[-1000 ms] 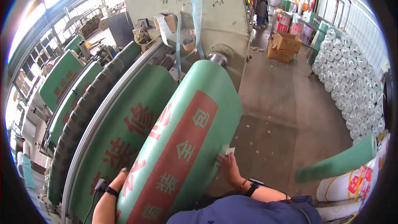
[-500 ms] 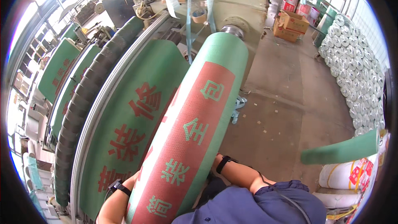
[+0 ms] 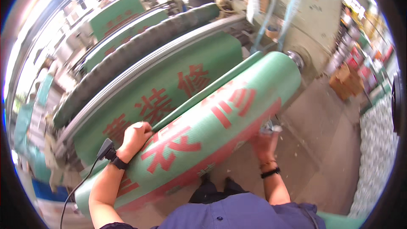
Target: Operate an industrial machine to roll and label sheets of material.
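A thick roll of green woven sheet (image 3: 212,89) with large red printed characters lies slantwise before me. A raised fold (image 3: 212,82) of the sheet runs along its upper side. At the lower end of that fold my left hand (image 3: 136,136) is closed, fingers curled on the sheet's edge. My right hand (image 3: 265,144) is at the roll's near right side, blurred, its fingers closed about a small shiny bluish object (image 3: 270,126) whose kind I cannot make out. Behind the roll, more printed green sheet (image 3: 165,89) hangs from the machine.
A pale metal bar (image 3: 148,63) and a dark wrapped roller (image 3: 140,51) lie beyond the sheet. The roll's shaft (image 3: 295,59) enters the machine's side panel (image 3: 316,21). Cardboard boxes (image 3: 347,80) and stacked pale rolls (image 3: 377,144) stand at the right.
My view has swung, so the roll lies flatter across it. The roll shows different printing and a raised fold. My right hand has come into sight with a small shiny object.
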Demonstrator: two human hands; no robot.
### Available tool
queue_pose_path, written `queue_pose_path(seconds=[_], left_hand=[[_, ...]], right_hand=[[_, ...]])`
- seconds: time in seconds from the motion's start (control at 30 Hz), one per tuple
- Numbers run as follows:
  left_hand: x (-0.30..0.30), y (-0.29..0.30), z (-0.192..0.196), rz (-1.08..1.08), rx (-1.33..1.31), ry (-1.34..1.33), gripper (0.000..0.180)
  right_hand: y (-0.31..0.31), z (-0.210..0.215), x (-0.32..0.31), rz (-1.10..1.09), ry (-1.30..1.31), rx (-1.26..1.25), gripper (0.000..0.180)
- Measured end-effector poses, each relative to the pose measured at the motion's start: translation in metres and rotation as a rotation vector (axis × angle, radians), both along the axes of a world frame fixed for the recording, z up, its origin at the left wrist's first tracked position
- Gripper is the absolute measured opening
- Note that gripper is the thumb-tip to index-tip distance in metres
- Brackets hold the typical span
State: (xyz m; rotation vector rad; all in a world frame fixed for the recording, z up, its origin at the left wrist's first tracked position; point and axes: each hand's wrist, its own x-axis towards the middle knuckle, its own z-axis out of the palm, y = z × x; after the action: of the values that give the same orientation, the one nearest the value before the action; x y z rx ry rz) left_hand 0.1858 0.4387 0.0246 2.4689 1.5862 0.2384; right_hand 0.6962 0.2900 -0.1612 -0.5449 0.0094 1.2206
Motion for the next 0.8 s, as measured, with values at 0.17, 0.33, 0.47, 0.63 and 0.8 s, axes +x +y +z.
queue_pose_path(seconds=[0.17,0.33,0.47,0.63,0.8], left_hand=[[0.043,-0.14,0.08,0.085,0.648,0.078,0.013],[0.078,-0.232,0.043,0.299,0.652,0.03,0.054],[0.081,-0.261,0.029,0.296,0.663,-0.132,0.067],[0.104,-0.247,0.051,0.383,0.439,0.171,0.083],[0.091,-0.236,0.031,0.132,0.703,0.128,0.085]], right_hand=[[0.013,0.197,-0.025,-0.16,-0.872,0.227,0.073],[0.034,0.261,-0.164,-0.014,-2.184,1.042,0.071],[0.008,0.224,-0.172,0.057,-2.313,1.277,0.071],[0.003,0.231,-0.17,0.176,-2.293,1.288,0.067],[0.036,0.252,-0.134,0.322,-1.788,0.779,0.036]])
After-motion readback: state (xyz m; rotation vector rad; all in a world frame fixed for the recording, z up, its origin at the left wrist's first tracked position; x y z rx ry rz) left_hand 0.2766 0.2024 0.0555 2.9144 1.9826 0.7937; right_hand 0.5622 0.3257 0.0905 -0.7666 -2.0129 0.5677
